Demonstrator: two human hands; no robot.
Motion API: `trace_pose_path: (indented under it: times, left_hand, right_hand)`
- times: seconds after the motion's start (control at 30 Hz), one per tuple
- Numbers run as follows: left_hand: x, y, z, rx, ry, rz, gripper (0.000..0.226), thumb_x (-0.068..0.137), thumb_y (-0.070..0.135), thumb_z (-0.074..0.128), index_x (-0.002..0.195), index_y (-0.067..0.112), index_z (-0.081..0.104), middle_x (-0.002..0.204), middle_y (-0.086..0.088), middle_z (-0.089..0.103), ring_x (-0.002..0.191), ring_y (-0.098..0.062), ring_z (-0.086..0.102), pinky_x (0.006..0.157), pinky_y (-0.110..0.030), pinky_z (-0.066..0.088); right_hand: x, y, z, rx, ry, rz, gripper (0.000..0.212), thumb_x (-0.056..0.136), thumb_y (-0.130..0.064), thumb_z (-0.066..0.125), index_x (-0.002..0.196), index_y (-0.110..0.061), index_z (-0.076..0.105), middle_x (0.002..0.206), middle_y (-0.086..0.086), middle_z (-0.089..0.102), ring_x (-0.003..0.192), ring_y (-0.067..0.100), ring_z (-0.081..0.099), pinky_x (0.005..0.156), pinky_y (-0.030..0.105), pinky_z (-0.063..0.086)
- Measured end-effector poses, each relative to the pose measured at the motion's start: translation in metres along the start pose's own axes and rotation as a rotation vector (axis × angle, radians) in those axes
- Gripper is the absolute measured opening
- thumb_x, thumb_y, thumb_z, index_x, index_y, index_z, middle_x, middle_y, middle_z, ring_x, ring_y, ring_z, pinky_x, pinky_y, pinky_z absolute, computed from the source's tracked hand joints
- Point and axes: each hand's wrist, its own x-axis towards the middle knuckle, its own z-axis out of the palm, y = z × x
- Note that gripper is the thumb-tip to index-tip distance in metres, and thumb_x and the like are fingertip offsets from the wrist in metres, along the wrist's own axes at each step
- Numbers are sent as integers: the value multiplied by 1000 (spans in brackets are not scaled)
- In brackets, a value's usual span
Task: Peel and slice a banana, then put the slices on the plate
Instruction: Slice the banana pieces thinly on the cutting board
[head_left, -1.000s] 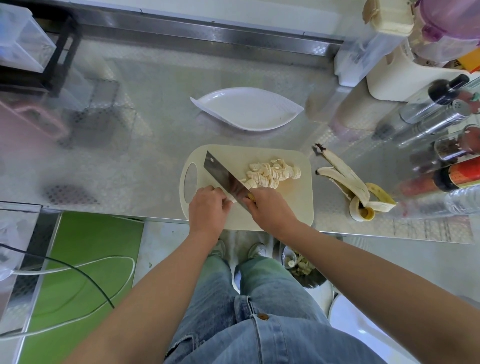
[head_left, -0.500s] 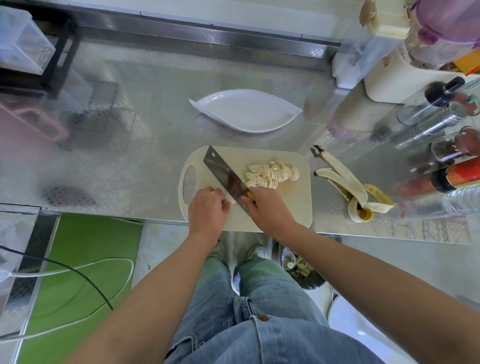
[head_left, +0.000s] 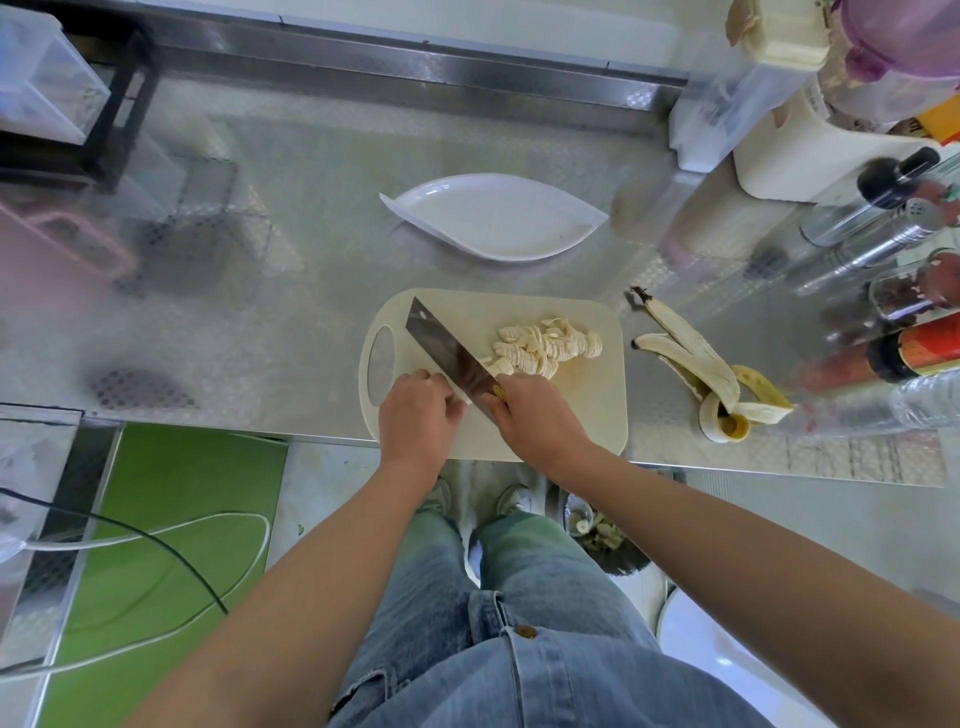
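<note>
A pile of banana slices lies on the cream cutting board at the counter's front edge. My right hand grips the handle of a cleaver whose blade runs diagonally up-left across the board. My left hand sits with curled fingers just left of the blade; what it holds is hidden. Beyond the board, the white leaf-shaped plate holds nothing. The banana peel lies to the right of the board.
Bottles and spice jars crowd the right side of the steel counter, with containers at the back right. A black rack stands at the back left. A bin with scraps sits on the floor below.
Both hands and the cleaver have stayed almost in place on the board. The slice pile looks the same.
</note>
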Motion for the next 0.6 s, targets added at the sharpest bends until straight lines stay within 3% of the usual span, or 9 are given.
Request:
trace_pose_path:
  times: [0.6]
  left_hand:
    - [-1, 1, -2, 28, 7, 12, 20, 87, 30, 66, 87, 11, 72, 84, -5, 65, 80, -19, 54, 65, -27, 39]
  right_hand:
    - [-1, 3, -5, 27, 11, -11, 30, 97, -30, 47, 74, -12, 45, 71, 9, 52, 64, 29, 48, 59, 38, 39]
